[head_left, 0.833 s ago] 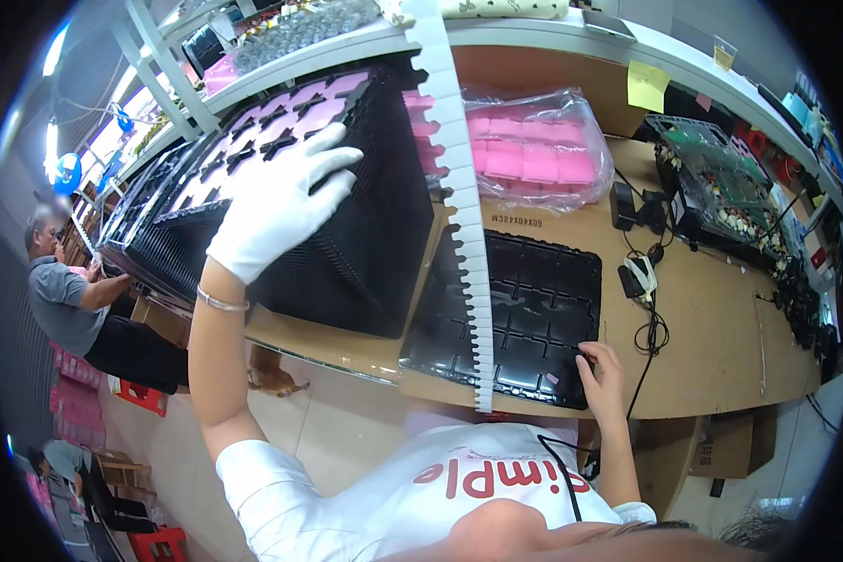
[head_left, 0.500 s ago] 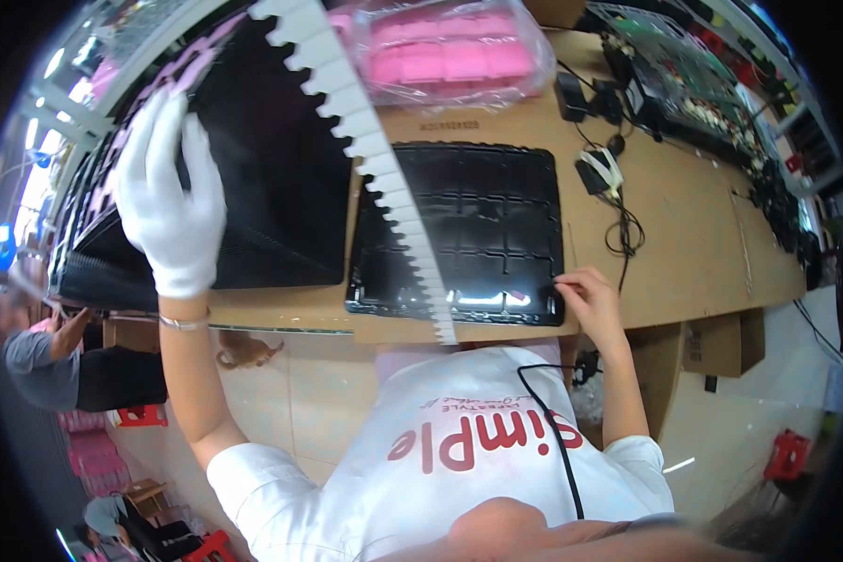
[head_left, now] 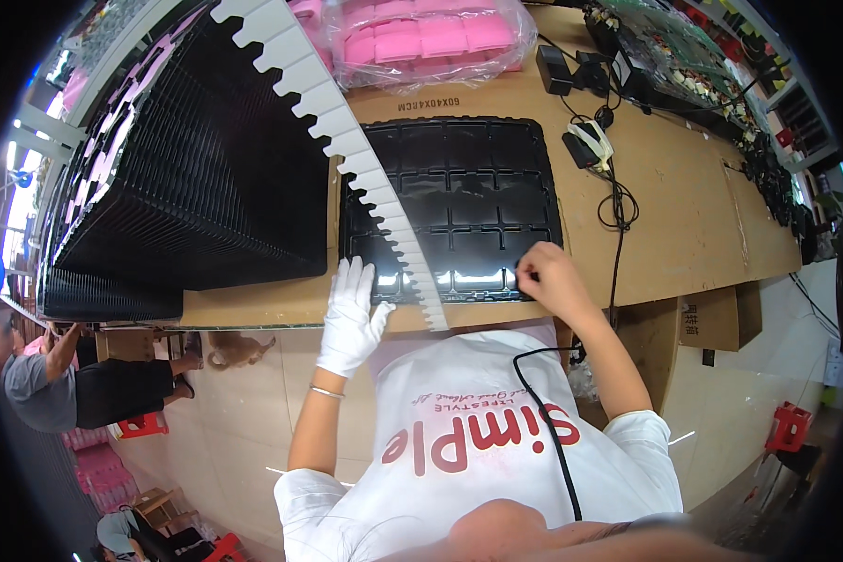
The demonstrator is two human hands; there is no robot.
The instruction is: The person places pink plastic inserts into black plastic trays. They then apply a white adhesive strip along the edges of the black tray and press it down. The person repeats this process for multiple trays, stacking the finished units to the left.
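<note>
Cardboard-topped workbench (head_left: pixel 684 215): the gloved left hand (head_left: pixel 351 318), off the tray stack (head_left: pixel 197 187) it touched a moment ago, now rests spread at the black tray (head_left: pixel 454 201)'s near-left corner; the bare right hand (head_left: pixel 548 281) pinches its near edge.

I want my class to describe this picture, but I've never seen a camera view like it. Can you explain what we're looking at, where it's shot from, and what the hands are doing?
There is no machine here: a person works with two hands, and a wide fisheye camera on their head looks down, which is why straight edges bend. The forearms come up from the bottom. The left hand wears a white glove and rests at the near edge of a black moulded tray lying flat on the cardboard-covered table. The bare right hand pinches that tray's near edge with its fingers. A white notched strip runs slantwise across the tray. To the left stands a tall stack of black trays; behind lies a clear bag of pink trays. Cables and electronics sit on the right.
</note>
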